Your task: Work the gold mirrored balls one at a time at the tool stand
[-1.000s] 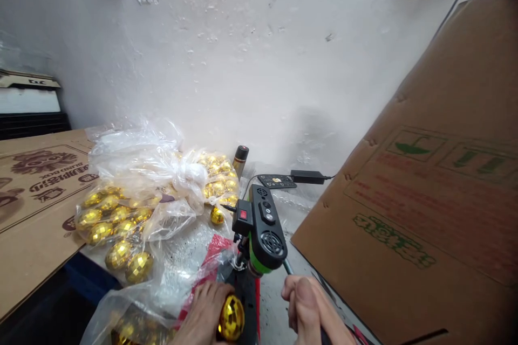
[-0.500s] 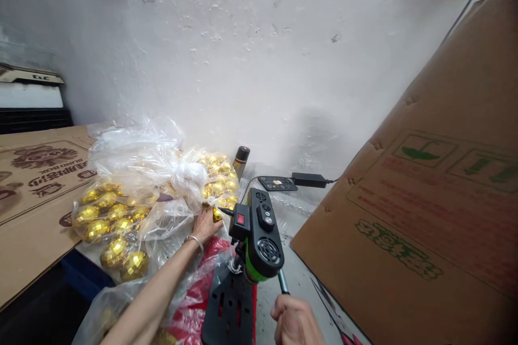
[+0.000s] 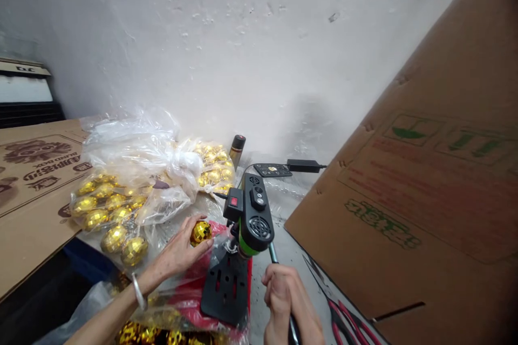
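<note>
My left hand [image 3: 184, 248], with a bracelet at the wrist, holds a gold mirrored ball [image 3: 201, 233] between thumb and fingers, left of a black machine [image 3: 258, 215]. The machine has a red switch, round vents and a green band, and stands over a black slotted plate [image 3: 226, 288]. My right hand [image 3: 283, 299] is wrapped round the machine's lever [image 3: 273, 253], whose dark end shows below the fist. Red plastic [image 3: 190, 294] lies beside and under the plate.
Clear bags of gold balls [image 3: 115, 205] lie at the left by a flat cardboard box [image 3: 36, 172]. A large carton [image 3: 424, 172] leans at the right, with red-handled scissors [image 3: 348, 318] beside it. Behind the machine are a spray can [image 3: 237, 150] and a black power adapter [image 3: 303, 165].
My left hand has come back from the bagged balls toward the black plate, now with a gold ball in it. The view has shifted slightly, showing more gold balls at the bottom. My right hand stays on the lever.
</note>
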Demonstrator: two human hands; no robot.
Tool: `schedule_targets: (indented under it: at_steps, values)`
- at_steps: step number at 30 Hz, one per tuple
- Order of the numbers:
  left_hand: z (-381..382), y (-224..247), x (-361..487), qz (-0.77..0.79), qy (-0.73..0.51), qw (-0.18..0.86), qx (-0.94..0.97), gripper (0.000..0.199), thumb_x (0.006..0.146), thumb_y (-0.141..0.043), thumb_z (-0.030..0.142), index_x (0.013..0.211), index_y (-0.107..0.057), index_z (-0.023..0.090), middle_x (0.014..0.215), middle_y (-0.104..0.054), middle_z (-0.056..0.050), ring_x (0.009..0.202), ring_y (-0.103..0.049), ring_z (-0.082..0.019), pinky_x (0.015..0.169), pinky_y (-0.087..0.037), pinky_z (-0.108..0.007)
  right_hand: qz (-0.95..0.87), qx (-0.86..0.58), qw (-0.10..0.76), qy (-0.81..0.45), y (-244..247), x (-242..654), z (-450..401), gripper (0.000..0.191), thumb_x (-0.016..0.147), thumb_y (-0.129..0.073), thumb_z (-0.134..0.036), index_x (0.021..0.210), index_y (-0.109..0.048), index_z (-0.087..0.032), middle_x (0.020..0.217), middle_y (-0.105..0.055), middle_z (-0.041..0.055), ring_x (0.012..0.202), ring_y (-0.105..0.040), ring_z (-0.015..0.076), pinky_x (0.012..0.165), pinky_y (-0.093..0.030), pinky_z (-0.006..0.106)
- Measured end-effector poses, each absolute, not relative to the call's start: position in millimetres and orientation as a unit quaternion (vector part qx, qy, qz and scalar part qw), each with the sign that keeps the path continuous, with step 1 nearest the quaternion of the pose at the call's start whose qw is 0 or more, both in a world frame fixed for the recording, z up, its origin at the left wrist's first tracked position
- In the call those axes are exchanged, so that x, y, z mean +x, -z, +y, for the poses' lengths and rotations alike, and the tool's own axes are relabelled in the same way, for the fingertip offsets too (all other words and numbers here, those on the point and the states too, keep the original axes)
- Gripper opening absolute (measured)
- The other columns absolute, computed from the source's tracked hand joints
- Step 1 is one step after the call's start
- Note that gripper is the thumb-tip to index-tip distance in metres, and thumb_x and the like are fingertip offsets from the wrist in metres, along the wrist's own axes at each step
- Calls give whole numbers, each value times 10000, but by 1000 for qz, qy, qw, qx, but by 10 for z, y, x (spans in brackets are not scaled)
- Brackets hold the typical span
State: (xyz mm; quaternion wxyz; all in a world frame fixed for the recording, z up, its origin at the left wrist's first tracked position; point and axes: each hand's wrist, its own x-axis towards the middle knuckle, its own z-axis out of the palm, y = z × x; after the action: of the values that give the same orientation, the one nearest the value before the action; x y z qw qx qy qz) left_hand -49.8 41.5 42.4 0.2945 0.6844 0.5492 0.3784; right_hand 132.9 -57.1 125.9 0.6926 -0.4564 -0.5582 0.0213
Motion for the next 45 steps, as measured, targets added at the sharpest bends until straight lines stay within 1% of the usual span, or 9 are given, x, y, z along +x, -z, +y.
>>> schedule_targets:
  at_steps: [4, 7, 11, 22, 30, 34, 36, 40, 45]
  values:
    - [53, -436, -438, 547, -328, 360, 681, 581, 855, -721, 473, 1368, -530, 279, 1027, -793, -35, 912, -776, -308, 855, -616, -436, -653, -406, 640, 10, -1249, 1519, -523, 274, 1070, -467, -110, 830, -528, -226, 709, -538, -42, 574, -514, 83, 529, -385, 212]
    - [-58, -394, -328, 501, -318, 369, 716, 530, 843, -762, 419, 1321, -582, 276, 1174, -778, -51, 1039, -759, -303, 952, -607, -435, -663, -417, 621, 10, -1267, 1583, -519, 261, 1077, -454, -109, 860, -529, -232, 739, -545, -44, 596, -530, 76, 542, -408, 194]
    - [-39, -285, -200, 473, -304, 334, 757, 506, 871, -718, 327, 1363, -613, 268, 1338, -724, -109, 1215, -714, -337, 1063, -574, -489, -677, -407, 613, 13, -1290, 1579, -540, 255, 1078, -443, -98, 872, -508, -234, 753, -537, -47, 619, -546, 69, 573, -438, 182]
    - [43, -317, -83, 497, -201, 304, 788, 603, 790, -735, 192, 1381, -617, 216, 1344, -711, -153, 1254, -688, -374, 1086, -548, -508, -685, -404, 606, 19, -1290, 1575, -547, 239, 1083, -425, -96, 901, -505, -229, 763, -546, -40, 649, -568, 69, 603, -461, 176]
    - [68, -369, 33, 514, -153, 260, 803, 513, 781, -744, 198, 1290, -674, 208, 1206, -718, -132, 1082, -703, -352, 930, -561, -453, -687, -405, 604, 16, -1287, 1587, -571, 234, 1077, -433, -93, 904, -510, -230, 760, -558, -38, 643, -575, 74, 587, -452, 181]
    - [64, -229, 99, 511, -218, 258, 790, 495, 825, -809, 354, 1287, -683, 224, 1307, -674, -145, 1180, -650, -380, 984, -526, -494, -685, -405, 605, 17, -1292, 1589, -569, 232, 1077, -438, -101, 899, -512, -230, 754, -558, -39, 629, -573, 72, 572, -444, 178]
    - [62, -137, 143, 511, -253, 271, 776, 500, 818, -837, 411, 1256, -686, 225, 1292, -680, -135, 1194, -630, -383, 1017, -503, -518, -685, -402, 607, 15, -1288, 1596, -558, 229, 1069, -448, -91, 898, -512, -228, 758, -566, -35, 635, -580, 75, 580, -454, 178]
    - [57, -13, 220, 528, -276, 292, 748, 424, 808, -839, 395, 1155, -673, 217, 1121, -725, -92, 1072, -655, -351, 1004, -481, -523, -684, -391, 616, 5, -1260, 1593, -546, 236, 1051, -455, -62, 892, -522, -223, 768, -573, -28, 623, -569, 76, 562, -443, 183]
    - [59, -43, 251, 525, -278, 309, 743, 430, 776, -848, 391, 1120, -664, 211, 1107, -729, -85, 1053, -653, -347, 992, -462, -510, -619, -418, 665, -13, -1176, 1459, -596, 301, 1065, -459, -81, 802, -504, -221, 749, -558, -33, 640, -555, 82, 609, -438, 209]
